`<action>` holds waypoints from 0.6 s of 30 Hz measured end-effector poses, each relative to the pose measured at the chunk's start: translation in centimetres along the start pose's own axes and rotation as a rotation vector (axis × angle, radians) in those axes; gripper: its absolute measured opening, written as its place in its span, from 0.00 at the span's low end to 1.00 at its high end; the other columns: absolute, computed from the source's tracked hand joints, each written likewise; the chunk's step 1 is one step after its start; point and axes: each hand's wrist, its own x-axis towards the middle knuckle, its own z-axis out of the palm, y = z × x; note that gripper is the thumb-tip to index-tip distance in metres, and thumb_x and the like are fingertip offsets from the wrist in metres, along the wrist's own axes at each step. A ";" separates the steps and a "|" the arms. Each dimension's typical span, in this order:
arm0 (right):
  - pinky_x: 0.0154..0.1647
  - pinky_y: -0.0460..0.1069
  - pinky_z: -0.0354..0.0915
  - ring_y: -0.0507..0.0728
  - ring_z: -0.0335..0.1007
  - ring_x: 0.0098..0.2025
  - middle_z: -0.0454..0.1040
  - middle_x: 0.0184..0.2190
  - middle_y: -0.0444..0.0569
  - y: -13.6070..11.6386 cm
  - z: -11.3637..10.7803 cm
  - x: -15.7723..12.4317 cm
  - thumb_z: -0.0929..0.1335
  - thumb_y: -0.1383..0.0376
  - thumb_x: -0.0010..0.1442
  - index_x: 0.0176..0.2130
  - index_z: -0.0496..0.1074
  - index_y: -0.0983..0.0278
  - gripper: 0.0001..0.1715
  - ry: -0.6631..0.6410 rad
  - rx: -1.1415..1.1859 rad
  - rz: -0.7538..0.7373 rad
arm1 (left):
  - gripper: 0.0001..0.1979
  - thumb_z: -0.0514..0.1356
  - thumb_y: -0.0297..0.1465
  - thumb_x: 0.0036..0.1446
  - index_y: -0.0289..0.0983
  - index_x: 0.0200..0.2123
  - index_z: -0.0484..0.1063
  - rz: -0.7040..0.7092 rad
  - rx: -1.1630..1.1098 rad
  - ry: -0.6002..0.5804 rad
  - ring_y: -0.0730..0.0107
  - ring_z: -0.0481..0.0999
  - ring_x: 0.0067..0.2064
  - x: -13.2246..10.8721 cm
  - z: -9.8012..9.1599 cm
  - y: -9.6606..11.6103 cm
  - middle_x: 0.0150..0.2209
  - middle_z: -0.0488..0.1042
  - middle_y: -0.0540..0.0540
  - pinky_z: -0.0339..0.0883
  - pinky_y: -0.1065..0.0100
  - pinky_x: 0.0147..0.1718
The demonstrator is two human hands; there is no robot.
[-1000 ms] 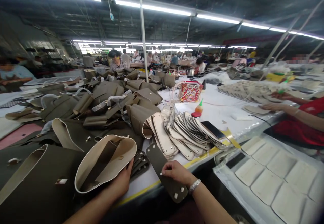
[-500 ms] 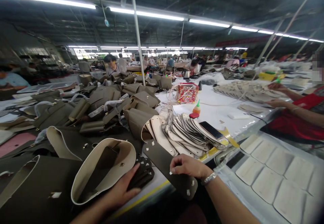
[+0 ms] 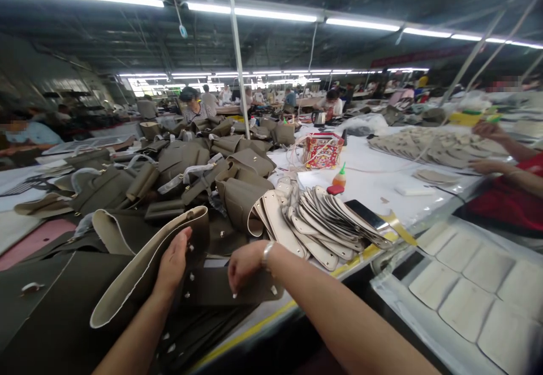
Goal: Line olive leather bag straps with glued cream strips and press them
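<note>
Left hand (image 3: 172,264) lies flat, fingers together, against the dark outside of a curved leather shell (image 3: 127,287) with a cream lining. Right hand (image 3: 244,264) is curled, fingertips down on a flat dark panel (image 3: 258,291) with small pale studs at the worktop (image 3: 373,185) edge; whether it pinches, I cannot tell. Further right are fanned cream pieces (image 3: 322,228), then a red patterned box (image 3: 321,150), its print unreadable.

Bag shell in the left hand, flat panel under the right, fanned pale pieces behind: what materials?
The bag shell looks like leather or faux leather: matte olive outside, cream lining, and it holds its curve. The flat panel seems to be the same matte olive sheet, with small pale tabs on it. The pale pieces are stiff cream sheet with punched holes; leather or board, unclear.
</note>
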 end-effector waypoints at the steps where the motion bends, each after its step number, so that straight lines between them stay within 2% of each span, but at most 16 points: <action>1: 0.33 0.45 0.61 0.53 0.68 0.29 0.70 0.16 0.41 -0.6 -0.3 1.3 0.73 0.72 0.38 0.18 0.74 0.66 0.04 0.036 -0.061 0.045 | 0.32 0.45 0.50 0.59 0.30 0.53 0.65 -0.008 0.029 -0.080 0.57 0.66 0.55 -0.1 0.1 0.0 0.53 0.67 0.37 0.57 0.55 0.56; 3: 0.33 0.47 0.60 0.55 0.68 0.29 0.66 0.13 0.42 -0.8 -0.9 2.6 0.73 0.74 0.35 0.14 0.70 0.67 0.09 0.140 -0.101 0.100 | 0.31 0.49 0.50 0.57 0.31 0.51 0.67 0.000 0.130 -0.321 0.57 0.67 0.54 -0.9 0.8 -0.5 0.51 0.69 0.38 0.55 0.54 0.57; 4: 0.33 0.47 0.60 0.55 0.67 0.29 0.66 0.14 0.42 -0.3 -1.0 2.4 0.73 0.73 0.36 0.14 0.70 0.67 0.08 0.179 -0.100 0.106 | 0.30 0.51 0.49 0.56 0.32 0.52 0.67 0.014 0.192 -0.458 0.56 0.66 0.55 -1.7 1.3 -0.9 0.52 0.69 0.38 0.55 0.53 0.57; 6: 0.33 0.45 0.59 0.53 0.67 0.30 0.69 0.18 0.42 1.3 -0.5 0.2 0.72 0.70 0.42 0.20 0.73 0.66 0.03 0.228 -0.081 0.094 | 0.32 0.58 0.46 0.50 0.34 0.55 0.63 0.050 0.327 -0.682 0.54 0.62 0.58 -3.4 2.3 -1.8 0.57 0.64 0.38 0.52 0.53 0.58; 8: 0.34 0.44 0.60 0.51 0.67 0.31 0.73 0.24 0.42 3.5 1.2 -3.7 0.71 0.67 0.46 0.26 0.76 0.65 0.03 0.276 -0.012 0.066 | 0.41 0.64 0.41 0.43 0.35 0.60 0.58 0.081 0.474 -0.805 0.53 0.55 0.62 -4.9 3.2 -2.5 0.62 0.55 0.38 0.49 0.53 0.59; 10: 0.35 0.44 0.60 0.51 0.67 0.32 0.73 0.27 0.43 5.6 4.1 -8.1 0.70 0.64 0.48 0.29 0.76 0.65 0.07 0.381 0.184 0.028 | 0.47 0.66 0.37 0.37 0.35 0.62 0.54 0.106 0.610 -0.857 0.53 0.51 0.63 -5.7 3.8 -2.7 0.63 0.50 0.37 0.46 0.53 0.60; 12: 0.32 0.44 0.61 0.50 0.67 0.29 0.72 0.26 0.43 7.4 7.6 -12.2 0.69 0.62 0.49 0.30 0.74 0.65 0.09 0.517 0.507 0.052 | 0.47 0.67 0.37 0.36 0.35 0.61 0.55 0.128 0.718 -0.868 0.53 0.52 0.63 -5.9 4.3 -2.5 0.63 0.52 0.37 0.46 0.55 0.60; 15: 0.27 0.45 0.62 0.50 0.66 0.24 0.70 0.22 0.42 9.1 12.2 -16.6 0.69 0.60 0.49 0.30 0.70 0.66 0.11 0.686 0.903 0.244 | 0.45 0.65 0.38 0.37 0.33 0.61 0.57 0.111 0.863 -0.835 0.50 0.56 0.61 -5.8 4.7 -2.3 0.61 0.56 0.34 0.50 0.55 0.58; 18: 0.25 0.44 0.63 0.50 0.67 0.24 0.69 0.21 0.42 9.8 14.5 -19.6 0.69 0.61 0.47 0.30 0.69 0.66 0.11 0.799 1.020 0.388 | 0.42 0.63 0.39 0.38 0.29 0.58 0.60 0.116 0.935 -0.760 0.47 0.60 0.59 -5.9 4.8 -3.5 0.58 0.60 0.31 0.54 0.54 0.56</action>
